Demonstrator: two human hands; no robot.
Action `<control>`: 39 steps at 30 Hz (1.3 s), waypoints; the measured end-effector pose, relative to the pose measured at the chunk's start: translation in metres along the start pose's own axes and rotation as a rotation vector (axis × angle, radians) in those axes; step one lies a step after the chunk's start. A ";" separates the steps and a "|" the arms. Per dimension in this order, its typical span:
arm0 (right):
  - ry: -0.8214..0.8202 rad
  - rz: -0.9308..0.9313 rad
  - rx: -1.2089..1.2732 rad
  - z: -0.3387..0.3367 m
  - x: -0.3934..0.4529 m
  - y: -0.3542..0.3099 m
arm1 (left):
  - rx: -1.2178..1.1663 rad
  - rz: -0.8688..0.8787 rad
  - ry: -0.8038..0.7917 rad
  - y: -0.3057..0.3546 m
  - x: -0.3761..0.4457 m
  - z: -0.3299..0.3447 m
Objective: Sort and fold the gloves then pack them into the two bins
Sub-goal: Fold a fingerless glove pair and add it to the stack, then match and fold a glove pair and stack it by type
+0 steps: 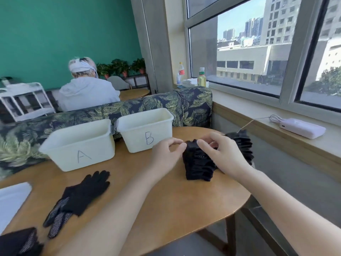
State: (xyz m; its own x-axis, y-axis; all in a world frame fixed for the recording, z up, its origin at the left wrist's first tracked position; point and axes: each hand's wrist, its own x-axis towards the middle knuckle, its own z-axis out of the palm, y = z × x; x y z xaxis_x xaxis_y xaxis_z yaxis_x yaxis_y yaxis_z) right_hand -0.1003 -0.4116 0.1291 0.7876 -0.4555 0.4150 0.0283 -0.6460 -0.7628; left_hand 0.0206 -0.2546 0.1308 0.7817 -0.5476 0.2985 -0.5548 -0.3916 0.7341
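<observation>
Two white bins stand at the back of the wooden table: bin A on the left and bin B to its right, both looking empty inside. A stack of black folded gloves sits right of bin B. My left hand pinches the top of this stack from the left. My right hand grips the top from the right. A second black stack shows behind my right hand. A loose pair of black gloves lies flat at the front left.
More black gloves lie at the front-left corner beside a white sheet. A leaf-patterned sofa back runs behind the bins, with a seated person beyond. A white device with a cable rests on the window ledge.
</observation>
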 end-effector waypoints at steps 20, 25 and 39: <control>-0.512 -0.186 -0.061 0.275 -0.088 -0.042 | 0.282 -0.450 0.505 -0.216 -0.171 -0.114; -0.529 -0.207 -0.123 0.303 -0.069 -0.044 | 0.361 -0.548 0.539 -0.233 -0.153 -0.125; -0.638 -0.274 -0.477 0.340 -0.039 -0.051 | 0.215 -0.404 0.608 -0.244 -0.147 -0.131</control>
State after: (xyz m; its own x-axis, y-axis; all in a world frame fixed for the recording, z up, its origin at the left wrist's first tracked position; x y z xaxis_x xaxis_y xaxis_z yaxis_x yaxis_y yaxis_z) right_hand 0.0767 -0.1519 -0.0169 0.9916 0.0966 0.0859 0.1195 -0.9381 -0.3251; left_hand 0.0786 0.0186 -0.0122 0.9206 0.1485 0.3613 -0.1869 -0.6446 0.7413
